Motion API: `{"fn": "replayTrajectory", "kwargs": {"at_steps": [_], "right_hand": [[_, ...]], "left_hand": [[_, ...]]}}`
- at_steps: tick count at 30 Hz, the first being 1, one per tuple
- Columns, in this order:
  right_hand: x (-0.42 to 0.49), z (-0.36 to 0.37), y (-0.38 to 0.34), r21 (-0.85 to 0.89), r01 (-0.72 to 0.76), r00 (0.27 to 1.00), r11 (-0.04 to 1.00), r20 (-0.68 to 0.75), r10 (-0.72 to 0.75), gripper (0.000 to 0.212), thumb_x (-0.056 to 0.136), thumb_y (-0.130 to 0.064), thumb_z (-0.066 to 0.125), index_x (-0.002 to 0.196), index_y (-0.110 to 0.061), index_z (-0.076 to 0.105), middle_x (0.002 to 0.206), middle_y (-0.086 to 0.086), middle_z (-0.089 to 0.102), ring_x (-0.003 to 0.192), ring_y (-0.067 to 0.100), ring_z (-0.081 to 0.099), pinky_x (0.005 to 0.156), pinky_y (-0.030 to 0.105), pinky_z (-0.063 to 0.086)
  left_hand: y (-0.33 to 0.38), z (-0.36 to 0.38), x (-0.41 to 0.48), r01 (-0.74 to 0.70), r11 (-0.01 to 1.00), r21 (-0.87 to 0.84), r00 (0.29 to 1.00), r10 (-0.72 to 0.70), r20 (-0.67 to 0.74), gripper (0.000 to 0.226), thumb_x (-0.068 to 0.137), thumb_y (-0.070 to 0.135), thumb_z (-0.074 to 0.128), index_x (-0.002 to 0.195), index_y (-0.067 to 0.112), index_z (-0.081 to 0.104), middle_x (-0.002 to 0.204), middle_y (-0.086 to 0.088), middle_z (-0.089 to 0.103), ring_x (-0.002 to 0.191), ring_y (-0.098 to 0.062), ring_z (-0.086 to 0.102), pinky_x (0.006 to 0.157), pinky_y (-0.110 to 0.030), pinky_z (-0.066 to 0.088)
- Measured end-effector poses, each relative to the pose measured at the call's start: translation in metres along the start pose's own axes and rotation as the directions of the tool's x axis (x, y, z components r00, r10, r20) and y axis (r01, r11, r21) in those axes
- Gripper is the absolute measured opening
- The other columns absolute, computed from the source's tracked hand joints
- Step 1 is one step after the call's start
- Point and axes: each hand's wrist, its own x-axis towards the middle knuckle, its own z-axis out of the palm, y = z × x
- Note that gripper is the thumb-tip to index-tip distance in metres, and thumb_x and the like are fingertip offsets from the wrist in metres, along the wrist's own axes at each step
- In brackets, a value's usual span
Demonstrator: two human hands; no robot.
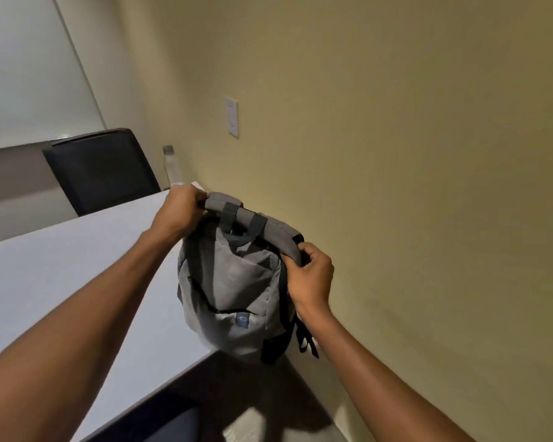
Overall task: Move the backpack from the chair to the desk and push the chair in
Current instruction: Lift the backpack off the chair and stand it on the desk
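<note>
A grey backpack [237, 282] with black straps stands upright at the near right corner of the white desk [61, 282], close to the yellow wall. My left hand [181, 212] grips the left end of its rolled top. My right hand [310, 275] grips the right end of the top, by a black shoulder strap. The bag's bottom sits at the desk's edge. A dark patch at the bottom edge [173, 425] may be the chair's seat; I cannot tell.
A black chair [103, 170] stands at the far side of the desk. A clear plastic bottle [173, 169] stands on the desk's far corner by the wall. A white wall plate [231, 121] is mounted above. Floor shows below the desk's edge.
</note>
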Motion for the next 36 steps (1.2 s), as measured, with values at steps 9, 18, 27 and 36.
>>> {"fn": "replayTrajectory", "kwargs": {"at_steps": [9,18,27,36], "right_hand": [[0.060,0.077,0.015,0.054,-0.204,0.978,0.977,0.052,0.202,0.036,0.090,-0.024,0.081,0.065,-0.014,0.057,0.058,-0.002,0.058,0.051,0.009,0.041,0.053,0.029,0.037],[0.123,0.086,0.029,-0.022,-0.189,0.982,0.982,-0.030,0.188,0.033,0.096,-0.020,0.072,0.070,-0.026,0.054,0.065,-0.010,0.055,0.054,0.009,0.047,0.052,0.022,0.035],[0.148,0.073,0.038,-0.075,-0.139,0.988,0.987,-0.083,0.133,0.025,0.098,-0.023,0.072,0.080,-0.021,0.056,0.068,-0.012,0.051,0.056,0.007,0.044,0.051,0.019,0.032],[0.156,0.060,0.034,-0.139,-0.155,0.977,0.978,-0.166,0.131,0.029,0.103,-0.010,0.063,0.128,-0.003,0.053,0.135,0.018,0.053,0.117,0.036,0.058,0.092,0.038,0.049]], "left_hand": [[-0.010,0.031,0.115,0.067,0.998,-0.003,0.993,-0.066,0.096,0.017,0.093,0.003,0.076,0.106,-0.008,0.080,0.102,-0.029,0.078,0.096,-0.044,0.073,0.095,-0.051,0.061],[-0.005,0.090,0.146,0.143,0.945,-0.295,0.988,-0.120,0.093,0.045,0.100,0.007,0.067,0.145,0.004,0.062,0.142,-0.020,0.068,0.132,-0.037,0.062,0.117,-0.049,0.047],[-0.016,0.139,0.081,0.162,0.912,-0.376,0.987,-0.146,0.071,0.067,0.105,0.033,0.063,0.164,0.017,0.036,0.168,-0.012,0.043,0.153,-0.033,0.043,0.123,-0.043,0.034],[-0.031,0.206,-0.027,0.268,0.913,-0.309,0.963,-0.245,0.112,0.077,0.105,0.028,0.062,0.169,0.026,0.020,0.179,-0.015,0.008,0.165,-0.034,0.011,0.132,-0.051,0.018]]}}
